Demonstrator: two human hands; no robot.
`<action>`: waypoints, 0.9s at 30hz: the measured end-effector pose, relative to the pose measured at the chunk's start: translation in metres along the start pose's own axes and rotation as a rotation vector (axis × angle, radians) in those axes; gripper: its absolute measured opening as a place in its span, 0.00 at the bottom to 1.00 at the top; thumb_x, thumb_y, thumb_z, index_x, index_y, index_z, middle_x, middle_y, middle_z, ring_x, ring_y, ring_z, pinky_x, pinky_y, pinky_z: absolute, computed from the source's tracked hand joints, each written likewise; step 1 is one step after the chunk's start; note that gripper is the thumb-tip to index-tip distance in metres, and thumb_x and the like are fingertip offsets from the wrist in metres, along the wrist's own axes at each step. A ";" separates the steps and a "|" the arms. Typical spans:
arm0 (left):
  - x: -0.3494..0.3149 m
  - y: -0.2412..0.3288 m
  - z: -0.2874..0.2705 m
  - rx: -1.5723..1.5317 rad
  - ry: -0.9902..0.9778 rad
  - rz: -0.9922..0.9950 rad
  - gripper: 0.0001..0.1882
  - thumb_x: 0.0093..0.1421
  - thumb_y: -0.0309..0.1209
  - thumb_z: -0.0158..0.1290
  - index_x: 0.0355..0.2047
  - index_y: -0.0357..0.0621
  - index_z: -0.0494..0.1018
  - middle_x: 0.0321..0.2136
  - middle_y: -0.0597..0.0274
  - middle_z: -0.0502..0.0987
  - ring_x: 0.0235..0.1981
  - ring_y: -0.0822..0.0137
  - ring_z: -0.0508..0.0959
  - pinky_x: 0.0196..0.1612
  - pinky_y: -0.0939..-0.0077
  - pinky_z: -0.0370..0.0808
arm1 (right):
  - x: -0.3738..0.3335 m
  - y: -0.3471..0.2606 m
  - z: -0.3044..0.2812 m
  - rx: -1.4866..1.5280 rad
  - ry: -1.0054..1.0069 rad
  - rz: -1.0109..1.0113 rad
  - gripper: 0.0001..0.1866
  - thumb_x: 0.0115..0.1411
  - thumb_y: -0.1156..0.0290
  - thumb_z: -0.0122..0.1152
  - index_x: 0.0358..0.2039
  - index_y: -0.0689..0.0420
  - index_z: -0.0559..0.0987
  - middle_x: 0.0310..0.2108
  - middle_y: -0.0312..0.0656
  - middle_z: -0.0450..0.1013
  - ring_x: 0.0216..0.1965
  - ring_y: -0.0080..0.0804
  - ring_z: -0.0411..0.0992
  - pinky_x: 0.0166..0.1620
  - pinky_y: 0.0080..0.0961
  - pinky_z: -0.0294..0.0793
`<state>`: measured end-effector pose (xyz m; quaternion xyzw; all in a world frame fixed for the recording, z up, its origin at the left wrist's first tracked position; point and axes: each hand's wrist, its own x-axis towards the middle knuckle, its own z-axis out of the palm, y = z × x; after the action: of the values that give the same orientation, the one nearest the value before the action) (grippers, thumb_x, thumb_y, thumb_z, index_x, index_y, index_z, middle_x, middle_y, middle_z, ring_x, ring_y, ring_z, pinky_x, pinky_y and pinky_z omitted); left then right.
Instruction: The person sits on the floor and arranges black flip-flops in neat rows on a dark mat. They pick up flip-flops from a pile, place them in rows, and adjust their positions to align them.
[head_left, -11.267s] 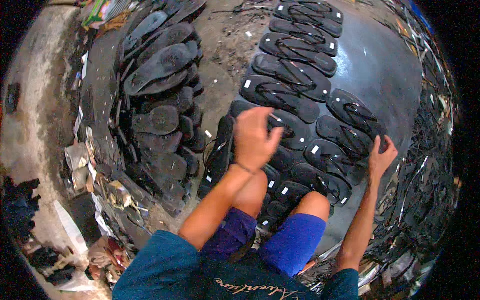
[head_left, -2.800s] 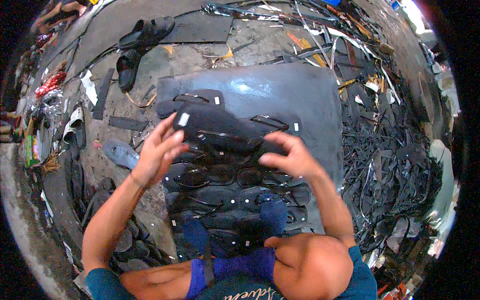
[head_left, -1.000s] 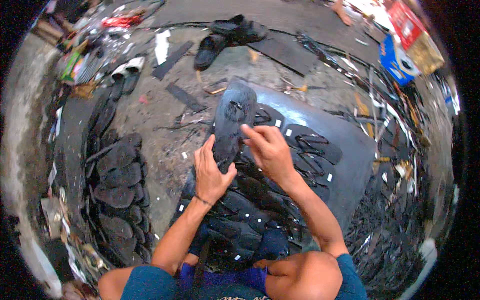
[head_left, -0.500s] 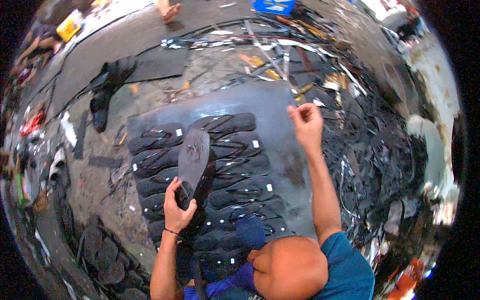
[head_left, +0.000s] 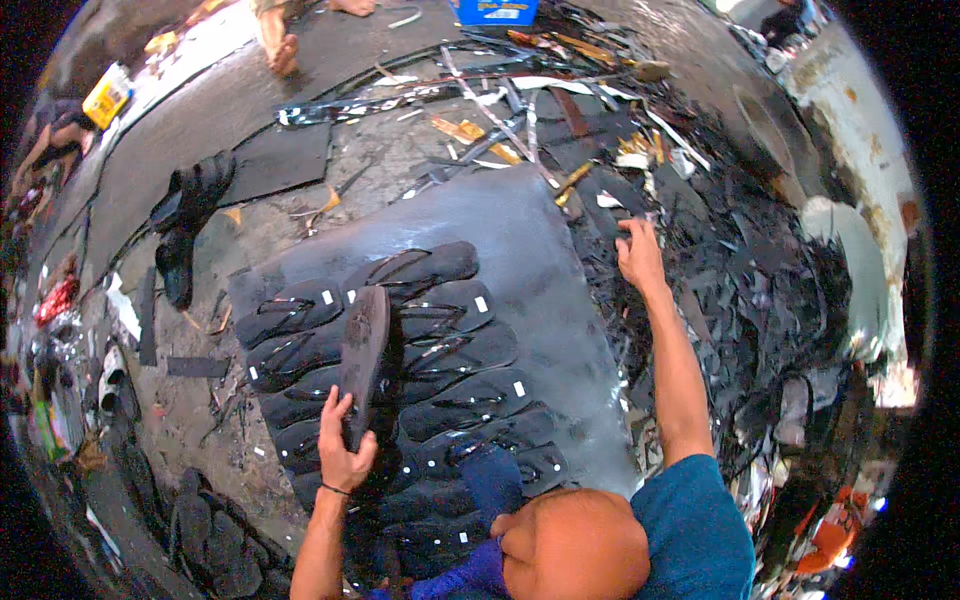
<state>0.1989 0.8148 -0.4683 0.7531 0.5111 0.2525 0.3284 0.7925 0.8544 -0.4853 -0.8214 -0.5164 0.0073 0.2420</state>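
Note:
My left hand [head_left: 345, 455] is closed around the heel end of a black flip-flop [head_left: 366, 335], held up on edge above rows of other flip-flops. Those black flip-flops [head_left: 460, 355], several with small white labels, lie side by side on a dark, smooth sheet [head_left: 565, 330]. Out to the right, my right hand [head_left: 642, 258] is over the edge of a heap of black scraps [head_left: 740, 280]. Its fingers are bent and slightly apart, and I see nothing held in them.
A pair of black sandals [head_left: 185, 225] lies at the left beside a flat dark panel [head_left: 290, 160]. Strips and offcuts litter the ground beyond the sheet. Farther off are a blue container [head_left: 495, 12], a yellow container [head_left: 107, 97] and another person's bare foot [head_left: 284, 55].
My right hand has swung right and slightly down, from above the sheet's far corner to the scrap heap, and its pinched fingers have loosened. The flip-flop in my left hand has turned more edge-on.

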 end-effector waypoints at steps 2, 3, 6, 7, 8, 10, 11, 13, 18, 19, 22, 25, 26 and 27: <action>0.017 0.010 -0.025 -0.081 0.101 -0.075 0.29 0.55 0.31 0.54 0.58 0.34 0.71 0.63 0.42 0.67 0.63 0.48 0.70 0.67 0.60 0.63 | 0.025 -0.041 0.031 0.065 -0.084 -0.145 0.15 0.55 0.77 0.59 0.45 0.58 0.76 0.47 0.52 0.73 0.54 0.51 0.71 0.54 0.43 0.74; 0.023 0.010 -0.038 -0.101 0.149 -0.063 0.26 0.58 0.29 0.52 0.57 0.34 0.72 0.61 0.45 0.69 0.60 0.50 0.72 0.63 0.60 0.69 | 0.039 -0.068 0.051 0.098 -0.126 -0.219 0.16 0.55 0.77 0.59 0.45 0.58 0.77 0.48 0.51 0.73 0.55 0.51 0.71 0.56 0.43 0.74; 0.043 0.033 -0.062 -0.163 0.300 -0.088 0.22 0.63 0.27 0.51 0.58 0.34 0.72 0.51 0.53 0.69 0.53 0.62 0.73 0.48 0.70 0.81 | 0.082 -0.165 0.131 0.168 -0.131 -0.637 0.16 0.55 0.75 0.60 0.45 0.57 0.79 0.50 0.49 0.75 0.54 0.50 0.72 0.57 0.41 0.73; 0.046 0.032 -0.068 -0.125 0.341 -0.070 0.22 0.65 0.29 0.52 0.58 0.34 0.72 0.50 0.55 0.71 0.50 0.63 0.75 0.48 0.71 0.80 | 0.097 -0.189 0.153 0.197 -0.223 -0.666 0.16 0.55 0.74 0.61 0.46 0.56 0.80 0.51 0.49 0.75 0.54 0.49 0.73 0.58 0.42 0.73; 0.047 0.038 -0.075 -0.169 0.400 -0.147 0.21 0.66 0.30 0.52 0.57 0.33 0.72 0.49 0.56 0.74 0.48 0.64 0.76 0.48 0.72 0.80 | 0.109 -0.207 0.168 0.036 -0.349 -0.626 0.15 0.57 0.72 0.60 0.46 0.56 0.79 0.51 0.48 0.75 0.54 0.49 0.73 0.57 0.43 0.72; 0.043 0.028 -0.091 -0.190 0.545 -0.266 0.19 0.67 0.30 0.55 0.54 0.31 0.74 0.44 0.59 0.79 0.43 0.66 0.79 0.47 0.73 0.80 | 0.123 -0.240 0.191 -0.289 -0.591 -0.539 0.14 0.61 0.67 0.59 0.47 0.56 0.79 0.50 0.46 0.75 0.53 0.47 0.72 0.55 0.44 0.71; 0.041 0.041 -0.105 -0.254 0.637 -0.365 0.16 0.65 0.28 0.58 0.50 0.30 0.75 0.44 0.55 0.80 0.43 0.66 0.80 0.45 0.71 0.81 | 0.124 -0.259 0.190 -0.292 -0.588 -0.569 0.14 0.61 0.65 0.61 0.46 0.55 0.79 0.49 0.45 0.76 0.52 0.46 0.73 0.54 0.44 0.72; 0.028 0.032 -0.136 -0.364 0.697 -0.460 0.15 0.65 0.28 0.58 0.48 0.29 0.75 0.43 0.53 0.80 0.40 0.66 0.81 0.43 0.68 0.83 | 0.137 -0.278 0.170 -0.301 -0.575 -0.625 0.16 0.59 0.59 0.65 0.43 0.54 0.80 0.47 0.44 0.78 0.50 0.43 0.75 0.50 0.43 0.74; 0.079 0.033 -0.134 -0.456 0.631 -0.366 0.15 0.68 0.30 0.54 0.49 0.29 0.74 0.44 0.52 0.80 0.41 0.61 0.82 0.42 0.61 0.85 | 0.152 -0.251 0.149 -0.117 -0.524 -0.568 0.20 0.61 0.50 0.64 0.46 0.49 0.82 0.50 0.50 0.76 0.57 0.49 0.71 0.53 0.51 0.71; 0.106 0.036 -0.121 -0.619 0.608 -0.374 0.16 0.68 0.31 0.54 0.49 0.30 0.74 0.45 0.52 0.80 0.42 0.60 0.82 0.42 0.61 0.85 | 0.144 -0.240 0.136 0.128 -0.296 -0.571 0.22 0.62 0.50 0.63 0.49 0.52 0.81 0.52 0.51 0.74 0.58 0.48 0.70 0.54 0.49 0.72; 0.177 0.036 -0.094 -0.906 0.518 -0.436 0.17 0.66 0.34 0.58 0.49 0.33 0.74 0.45 0.55 0.79 0.44 0.60 0.82 0.42 0.60 0.86 | 0.094 -0.273 0.099 1.155 -0.620 -0.037 0.22 0.66 0.56 0.61 0.55 0.56 0.77 0.50 0.44 0.74 0.52 0.38 0.72 0.51 0.38 0.75; 0.247 0.012 -0.039 -0.998 0.347 -0.470 0.18 0.64 0.36 0.60 0.50 0.40 0.72 0.44 0.58 0.79 0.44 0.62 0.81 0.45 0.56 0.85 | 0.081 -0.260 0.099 1.190 -0.667 0.197 0.21 0.67 0.63 0.62 0.58 0.57 0.75 0.48 0.40 0.74 0.48 0.29 0.73 0.48 0.29 0.77; 0.263 0.002 -0.023 -1.026 0.295 -0.533 0.19 0.64 0.37 0.60 0.49 0.39 0.71 0.43 0.58 0.79 0.44 0.62 0.81 0.43 0.57 0.85 | 0.077 -0.246 0.113 1.050 -0.570 0.155 0.21 0.67 0.65 0.62 0.58 0.58 0.75 0.48 0.39 0.74 0.47 0.27 0.73 0.47 0.26 0.77; 0.272 -0.015 -0.008 -1.003 0.349 -0.562 0.19 0.64 0.36 0.60 0.50 0.39 0.70 0.44 0.58 0.79 0.44 0.62 0.81 0.44 0.57 0.84 | 0.072 -0.239 0.122 1.038 -0.553 0.176 0.21 0.66 0.66 0.63 0.58 0.59 0.75 0.48 0.39 0.74 0.47 0.26 0.73 0.46 0.25 0.77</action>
<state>0.2792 1.0752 -0.4618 0.2898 0.5556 0.4863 0.6090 0.5920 1.0470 -0.4794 -0.6031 -0.4192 0.4923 0.4670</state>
